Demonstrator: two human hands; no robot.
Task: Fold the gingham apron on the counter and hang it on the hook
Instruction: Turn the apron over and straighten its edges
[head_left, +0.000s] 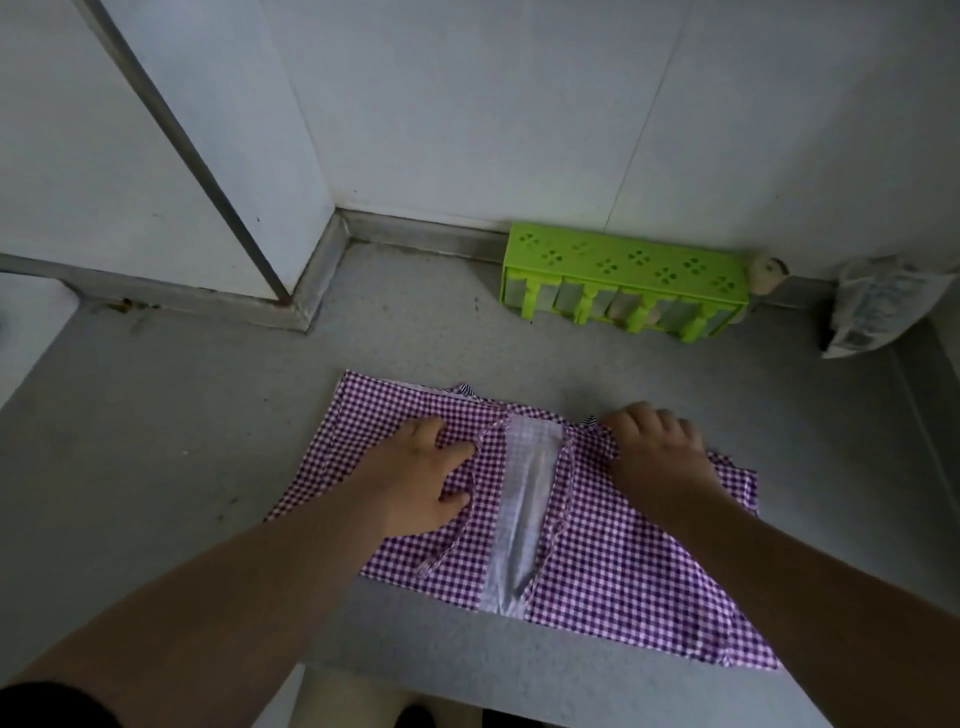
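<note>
The purple-and-white gingham apron (613, 566) lies spread flat on the grey counter (182, 441), partly folded, with a pale strip and thin straps running down its middle. My left hand (421, 478) rests on the apron's left half, fingers curled at a strap. My right hand (660, 447) lies over the apron's far right edge, fingers bent down onto the cloth. No hook shows in the head view.
A lime-green perforated rack (623, 280) stands against the back wall. A small round figure (769, 273) and a crumpled plastic packet (878, 306) sit at the back right. A white corner column (171, 156) rises at the back left. The counter's front edge is just under the apron.
</note>
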